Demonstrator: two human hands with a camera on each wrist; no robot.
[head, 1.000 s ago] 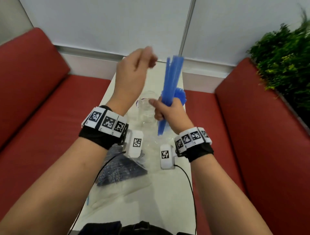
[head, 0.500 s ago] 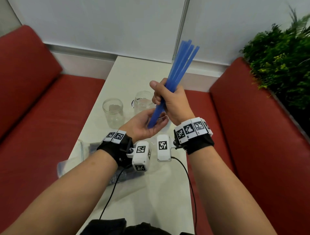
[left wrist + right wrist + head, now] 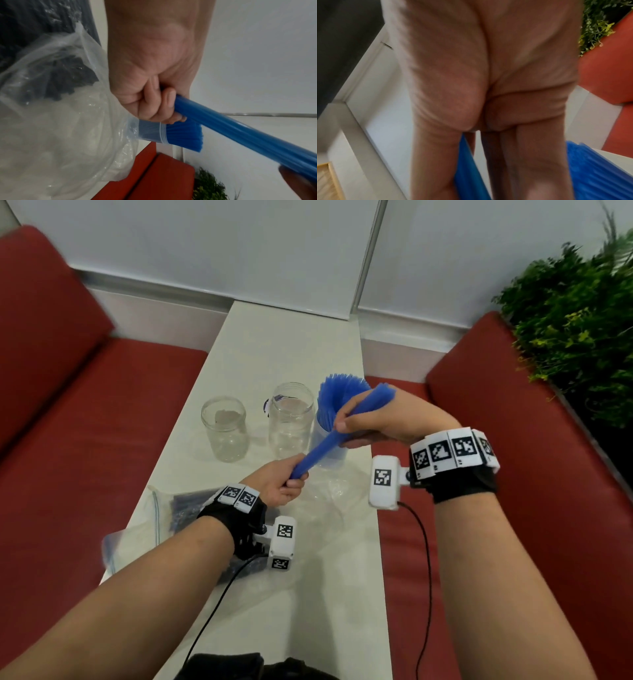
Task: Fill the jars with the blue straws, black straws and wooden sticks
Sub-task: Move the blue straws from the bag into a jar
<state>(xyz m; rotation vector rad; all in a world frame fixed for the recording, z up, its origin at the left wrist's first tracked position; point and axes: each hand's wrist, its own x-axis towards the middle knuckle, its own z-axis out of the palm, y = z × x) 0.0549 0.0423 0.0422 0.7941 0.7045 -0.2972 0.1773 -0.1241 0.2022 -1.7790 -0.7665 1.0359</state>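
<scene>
Blue straws [image 3: 342, 430] in a tight bundle slant above the surface [image 3: 284, 344], and we see both hands clamped on them: the left hand [image 3: 281, 484] grips the low end, the right hand [image 3: 383, 422] the upper part. Behind, by the surface's right edge, a jar of blue straws [image 3: 334, 402] stands beside two clear jars [image 3: 291, 419]. A bag of black straws [image 3: 181, 508] lies near the left edge.

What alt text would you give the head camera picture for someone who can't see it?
Both hands hold one bundle of blue straws slantwise over a white table: left hand grips its lower end, right hand its upper part. Behind stand two empty glass jars and one full of blue straws.
</scene>
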